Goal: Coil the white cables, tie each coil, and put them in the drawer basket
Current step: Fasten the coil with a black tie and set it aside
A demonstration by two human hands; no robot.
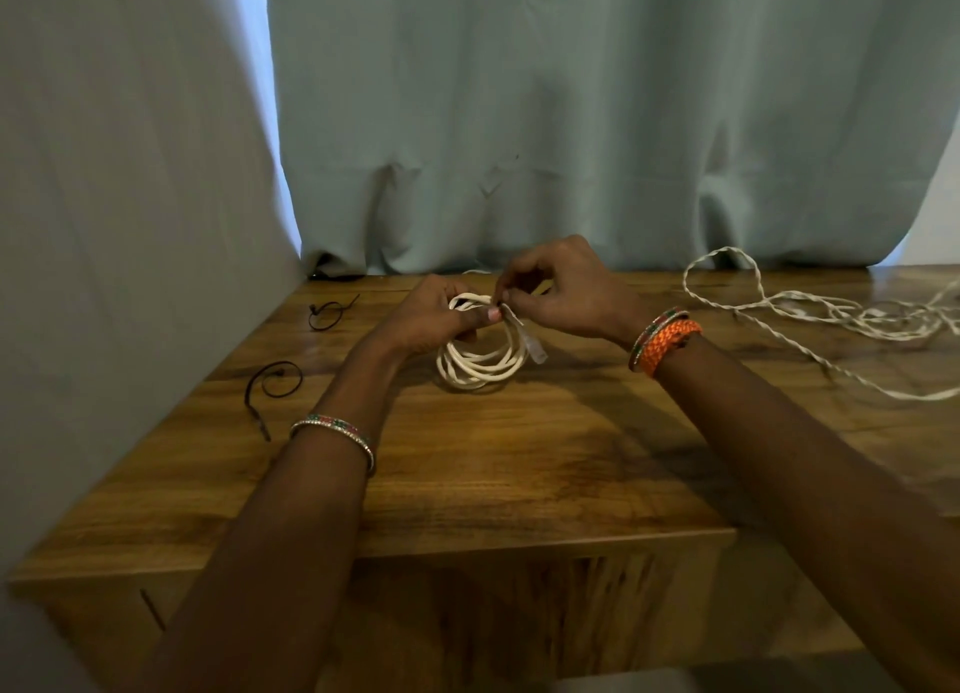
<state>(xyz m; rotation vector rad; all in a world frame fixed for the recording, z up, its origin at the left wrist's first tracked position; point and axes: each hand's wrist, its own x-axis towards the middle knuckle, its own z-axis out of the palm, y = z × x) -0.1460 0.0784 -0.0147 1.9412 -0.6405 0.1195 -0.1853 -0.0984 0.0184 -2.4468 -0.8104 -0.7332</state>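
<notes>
coil (pixel 480 362) white | ties (pixel 272 380) black | table (pixel 519 458) brown woodgrain | curtain (pixel 571 121) pale green

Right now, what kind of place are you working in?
Probably a room in a home rather than a workshop: a wooden table stands against pale curtains. Both hands, left and right, hold a white cable coil over it, with loose cable and black ties lying nearby.
</notes>
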